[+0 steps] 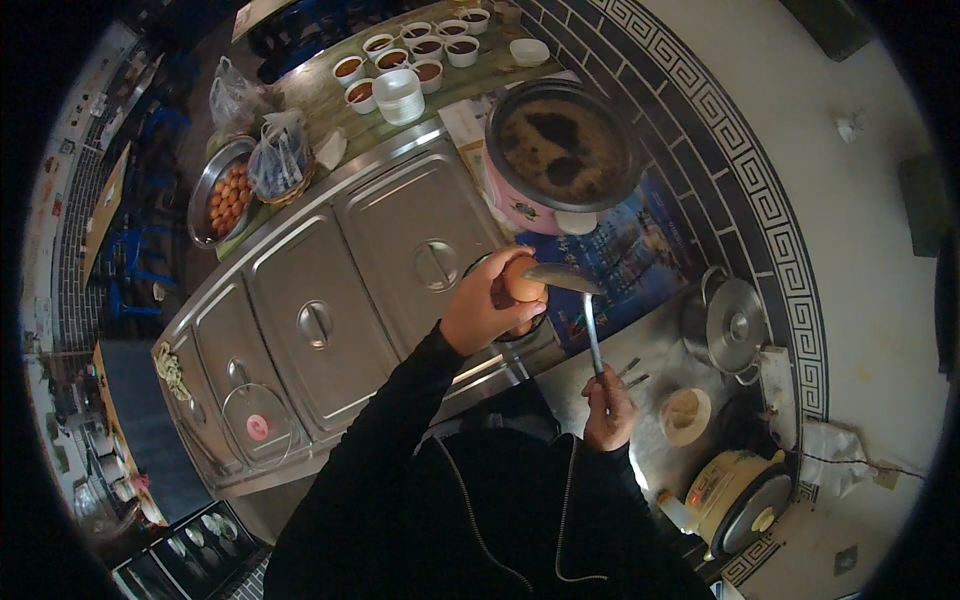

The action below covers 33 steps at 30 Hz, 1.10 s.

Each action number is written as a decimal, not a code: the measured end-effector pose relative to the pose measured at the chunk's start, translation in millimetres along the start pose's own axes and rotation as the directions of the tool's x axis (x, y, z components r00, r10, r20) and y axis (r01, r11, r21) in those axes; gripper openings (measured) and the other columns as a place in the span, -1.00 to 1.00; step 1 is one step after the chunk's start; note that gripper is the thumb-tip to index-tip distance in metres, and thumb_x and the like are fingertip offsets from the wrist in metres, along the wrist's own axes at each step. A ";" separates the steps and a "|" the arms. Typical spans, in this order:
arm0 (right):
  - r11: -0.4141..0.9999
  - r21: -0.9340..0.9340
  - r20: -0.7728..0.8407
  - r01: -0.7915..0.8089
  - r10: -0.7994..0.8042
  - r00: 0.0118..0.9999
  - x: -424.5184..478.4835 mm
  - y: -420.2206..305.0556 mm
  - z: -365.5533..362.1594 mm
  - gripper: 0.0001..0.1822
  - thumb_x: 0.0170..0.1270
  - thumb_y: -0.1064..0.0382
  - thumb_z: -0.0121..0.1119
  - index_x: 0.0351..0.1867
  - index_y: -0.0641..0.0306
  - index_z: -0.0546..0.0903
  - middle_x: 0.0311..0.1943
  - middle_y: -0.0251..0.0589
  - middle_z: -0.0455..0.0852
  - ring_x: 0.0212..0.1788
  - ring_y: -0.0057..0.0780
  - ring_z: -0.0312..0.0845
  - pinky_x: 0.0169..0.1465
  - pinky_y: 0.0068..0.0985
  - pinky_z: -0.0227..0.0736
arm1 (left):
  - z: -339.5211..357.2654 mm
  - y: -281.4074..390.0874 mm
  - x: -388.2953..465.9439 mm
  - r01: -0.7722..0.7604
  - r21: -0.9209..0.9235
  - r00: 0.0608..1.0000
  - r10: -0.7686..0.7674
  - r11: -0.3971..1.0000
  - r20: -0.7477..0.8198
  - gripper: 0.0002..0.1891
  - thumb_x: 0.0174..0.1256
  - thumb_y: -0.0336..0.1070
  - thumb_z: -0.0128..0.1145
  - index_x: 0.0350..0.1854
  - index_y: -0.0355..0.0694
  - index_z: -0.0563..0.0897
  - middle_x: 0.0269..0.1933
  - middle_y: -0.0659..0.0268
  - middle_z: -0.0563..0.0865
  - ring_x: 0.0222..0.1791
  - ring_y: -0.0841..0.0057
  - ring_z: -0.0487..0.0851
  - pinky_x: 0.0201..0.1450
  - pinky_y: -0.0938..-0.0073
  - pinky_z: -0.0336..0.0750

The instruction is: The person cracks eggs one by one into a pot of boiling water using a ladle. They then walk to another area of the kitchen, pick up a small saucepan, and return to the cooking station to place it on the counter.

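My left hand point(484, 304) grips a brown egg point(525, 280) between thumb and fingers. Under that hand sits a dark round bowl point(534, 328), mostly hidden, with another brown egg point(521, 328) partly showing. My right hand point(610, 409) is closed around the handle of a metal ladle point(592, 330). The ladle's head overlaps the right side of the held egg; whether the two touch I cannot tell. Just beyond my hands stands a pink electric cooker point(517, 196), uncovered, with brown liquid and dark pieces in it.
Steel lids point(367, 262) cover the counter on the left. A metal basin of brown eggs point(229, 199) and several white bowls of sauces point(427, 49) stand behind. To the right are a lidded steel pot point(731, 326) and a yellow cooker point(727, 499), with a tiled wall point(667, 142) alongside.
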State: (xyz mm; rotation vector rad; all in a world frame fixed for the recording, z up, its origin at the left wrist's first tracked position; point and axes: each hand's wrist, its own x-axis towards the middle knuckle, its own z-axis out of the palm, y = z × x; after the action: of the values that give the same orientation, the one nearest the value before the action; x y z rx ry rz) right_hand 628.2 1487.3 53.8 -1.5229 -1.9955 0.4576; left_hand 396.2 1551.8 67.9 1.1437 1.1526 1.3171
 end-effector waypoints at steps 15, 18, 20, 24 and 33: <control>0.991 0.027 0.018 0.132 -0.132 0.991 2.4 20.1 7.4 -0.69 0.26 0.48 -0.03 0.04 0.41 0.53 -0.50 -0.30 0.54 -0.48 -0.64 0.40 -0.37 -0.68 0.30 | -5.7 4.8 4.0 0.057 0.129 0.998 -0.056 0.990 -0.015 -0.34 -0.05 -0.20 0.40 0.16 -0.27 0.45 -0.13 0.27 0.60 -0.35 0.67 0.51 -0.29 0.67 0.43; 0.993 0.119 -0.031 -0.018 0.022 0.999 -2.8 27.2 7.0 -0.68 0.29 0.45 -0.03 0.07 0.42 0.50 -0.49 -0.32 0.53 -0.50 -0.68 0.34 -0.42 -0.71 0.22 | -8.9 0.4 11.9 0.055 0.186 0.998 -0.060 0.981 0.022 -0.32 -0.02 -0.23 0.39 0.19 -0.27 0.41 -0.11 0.27 0.59 -0.35 0.65 0.50 -0.27 0.65 0.45; 0.783 0.573 0.007 -0.242 0.291 0.957 0.2 21.8 -10.5 -0.66 0.33 0.44 -0.05 0.12 0.41 0.46 -0.47 -0.32 0.53 -0.50 -0.68 0.32 -0.44 -0.73 0.17 | -7.5 1.0 25.7 0.014 0.228 1.000 -0.017 0.974 0.009 -0.32 -0.01 -0.24 0.38 0.20 -0.27 0.39 -0.14 0.26 0.60 -0.35 0.63 0.51 -0.25 0.61 0.47; 0.654 0.698 0.022 -0.291 0.387 0.922 -2.1 35.7 -14.5 -0.65 0.33 0.46 -0.08 0.14 0.42 0.43 -0.45 -0.30 0.53 -0.46 -0.69 0.34 -0.42 -0.74 0.19 | -13.0 -12.7 84.0 -0.170 0.407 0.970 0.225 0.897 -0.089 -0.38 0.00 -0.23 0.37 0.11 -0.31 0.39 -0.20 0.16 0.62 -0.31 0.43 0.60 -0.23 0.46 0.50; 0.784 0.504 -0.085 -0.361 0.461 0.883 -17.0 72.6 -32.3 -0.64 0.32 0.40 -0.02 0.14 0.40 0.45 -0.45 -0.31 0.55 -0.48 -0.70 0.33 -0.43 -0.74 0.19 | -22.1 -77.8 258.3 -0.137 0.896 0.980 -0.073 0.424 0.184 -0.42 -0.07 -0.16 0.35 -0.06 -0.41 0.42 -0.16 -0.11 0.56 -0.03 0.06 0.55 0.02 0.21 0.47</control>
State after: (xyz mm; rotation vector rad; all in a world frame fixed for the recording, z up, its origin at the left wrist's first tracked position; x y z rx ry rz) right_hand 706.4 1489.7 32.0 -1.5971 -1.2498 0.8634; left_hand 369.1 1811.9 -2.0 2.0321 1.7698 0.4579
